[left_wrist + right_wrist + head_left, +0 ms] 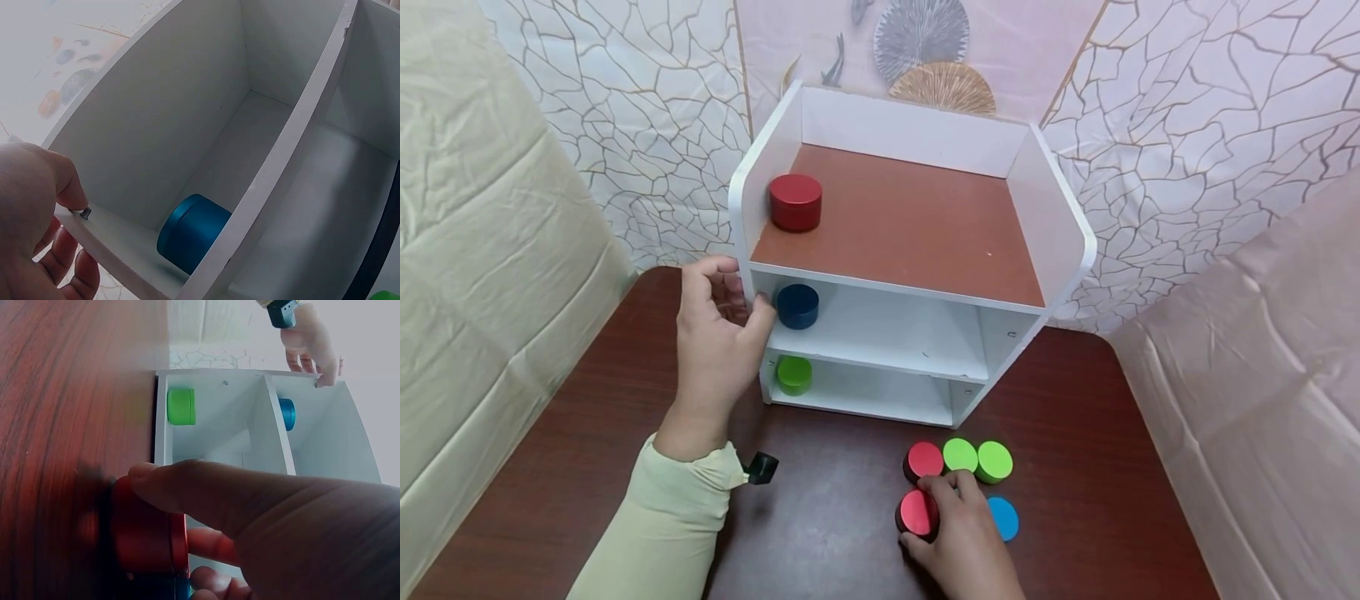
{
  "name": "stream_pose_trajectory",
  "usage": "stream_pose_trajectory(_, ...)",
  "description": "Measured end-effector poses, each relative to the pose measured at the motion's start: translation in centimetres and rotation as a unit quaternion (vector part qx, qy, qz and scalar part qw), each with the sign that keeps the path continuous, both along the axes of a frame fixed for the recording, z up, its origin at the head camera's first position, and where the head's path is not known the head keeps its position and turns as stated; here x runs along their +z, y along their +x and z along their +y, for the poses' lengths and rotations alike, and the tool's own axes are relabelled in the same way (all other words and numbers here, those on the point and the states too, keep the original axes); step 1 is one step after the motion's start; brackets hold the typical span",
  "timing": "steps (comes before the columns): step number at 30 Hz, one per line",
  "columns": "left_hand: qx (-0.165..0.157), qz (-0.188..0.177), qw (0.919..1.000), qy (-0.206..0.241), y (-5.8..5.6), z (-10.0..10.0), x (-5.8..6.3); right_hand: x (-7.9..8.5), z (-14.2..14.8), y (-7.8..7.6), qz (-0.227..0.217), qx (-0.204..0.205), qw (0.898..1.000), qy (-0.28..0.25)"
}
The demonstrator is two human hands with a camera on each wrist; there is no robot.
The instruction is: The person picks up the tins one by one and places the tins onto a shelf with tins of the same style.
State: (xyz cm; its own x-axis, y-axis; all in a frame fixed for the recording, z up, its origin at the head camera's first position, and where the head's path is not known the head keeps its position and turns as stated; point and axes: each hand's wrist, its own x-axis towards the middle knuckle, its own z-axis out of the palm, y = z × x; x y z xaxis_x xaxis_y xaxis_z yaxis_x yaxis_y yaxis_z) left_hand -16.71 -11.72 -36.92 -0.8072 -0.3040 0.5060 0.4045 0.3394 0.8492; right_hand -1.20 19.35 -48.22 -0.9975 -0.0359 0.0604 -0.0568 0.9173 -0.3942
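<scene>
My left hand [718, 342] grips the left side panel of a small white shelf unit [880, 287], thumb on the inner face and fingers outside. Beside that thumb, a dark blue round tin [797, 307] stands in the middle compartment; the left wrist view shows the same blue tin [194, 234]. On the table, my right hand [966, 537] holds a red round tin [916, 512] between thumb and fingers, its lid facing up. In the right wrist view the thumb lies along the red tin [140, 531]. A blue tin [1003, 518] is partly hidden behind the right hand.
Another red tin [923, 461] and two green tins, one at the right end [995, 462], stand in a row behind the right hand. A larger red tin [795, 202] sits on the brown top shelf. The bottom compartment holds a green tin [794, 375] at its left.
</scene>
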Motion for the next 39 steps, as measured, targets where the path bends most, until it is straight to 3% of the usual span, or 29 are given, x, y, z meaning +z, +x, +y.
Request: stream_pose_trajectory(39, -0.004, -0.009, 0.9999, -0.003, 0.07, -0.09, 0.03, 0.93, -0.09, 0.57, -0.003, -0.011, 1.000, 0.000)
